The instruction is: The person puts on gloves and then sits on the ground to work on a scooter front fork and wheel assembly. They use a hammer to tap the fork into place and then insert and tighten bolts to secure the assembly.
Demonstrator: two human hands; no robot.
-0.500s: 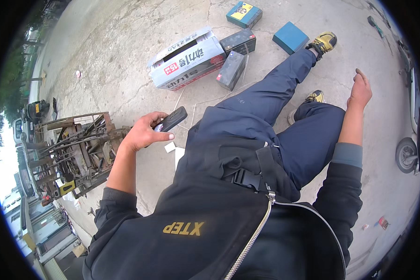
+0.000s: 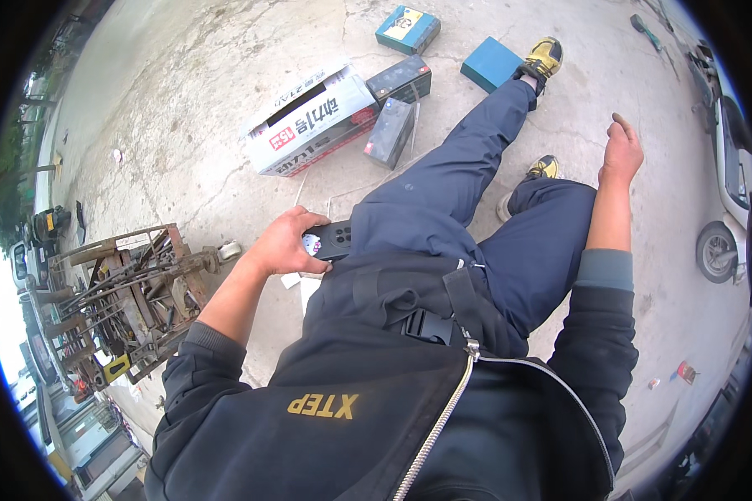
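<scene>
My left hand (image 2: 287,243) is closed round a dark smartphone (image 2: 337,240) beside my left hip. The phone's back shows round camera lenses and a small white-and-pink picture. Its far end meets my navy trousers (image 2: 418,209) at the upper thigh. My right hand (image 2: 622,154) hangs out over the ground to the right of my legs. Its fingers point forward, some loosely bent, and nothing shows in them. Ahead of my left hand lies a grey-white carton (image 2: 317,125) with a slot-like opening. Two dark block batteries, one (image 2: 403,79) at the carton's end and another (image 2: 390,134) closer, rest beside it.
Two teal boxes, one (image 2: 408,30) with a yellow label and one plain (image 2: 490,64), lie near my forward shoe (image 2: 545,58). A rusty metal cart of scrap and tools (image 2: 134,301) stands left. A vehicle with a wheel (image 2: 717,252) is at right. White straps trail from the carton.
My left hand has moved right, bringing the phone against my thigh, and the phone has turned to lie more level. The boxes and ground have shifted left in view.
</scene>
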